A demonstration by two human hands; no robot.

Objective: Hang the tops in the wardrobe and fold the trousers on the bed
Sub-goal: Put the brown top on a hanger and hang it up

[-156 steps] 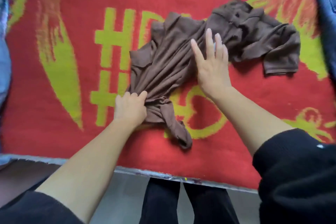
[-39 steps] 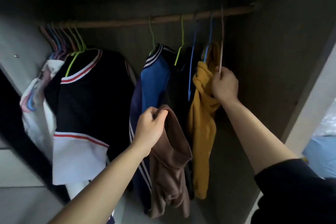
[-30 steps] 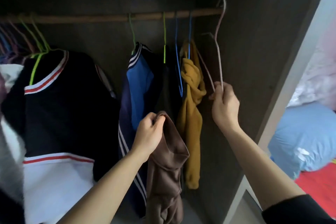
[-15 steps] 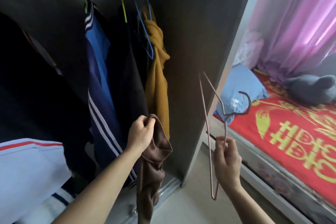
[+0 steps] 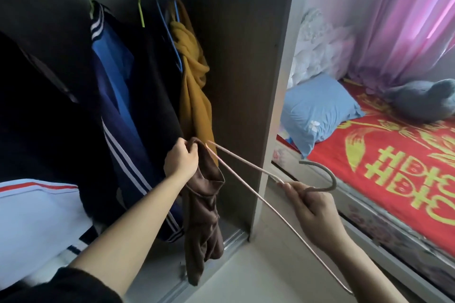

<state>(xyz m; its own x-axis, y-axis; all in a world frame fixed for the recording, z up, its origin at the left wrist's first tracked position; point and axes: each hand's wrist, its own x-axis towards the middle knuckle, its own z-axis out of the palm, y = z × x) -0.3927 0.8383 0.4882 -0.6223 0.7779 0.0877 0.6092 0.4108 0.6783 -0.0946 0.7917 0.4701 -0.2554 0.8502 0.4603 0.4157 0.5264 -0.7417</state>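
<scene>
Wardrobe (image 5: 236,56): blue jacket (image 5: 115,86), mustard top (image 5: 194,96) hanging | left grip (image 5: 181,161) clutches brown top (image 5: 204,209) | right grip (image 5: 312,206) grasps hanger (image 5: 246,162)

- Black sleeve of soft, matte cloth (image 5: 61,285) on the left arm, its edge bunched in loose folds near the elbow.
- Left forearm (image 5: 128,224), bare from the sleeve's edge to the wrist, slim and smooth.
- Left hand (image 5: 181,161), bare.
- Right forearm (image 5: 364,268), bare for all that shows before the frame's lower edge cuts it off.
- Right hand (image 5: 312,206), bare, with slender fingers.
</scene>
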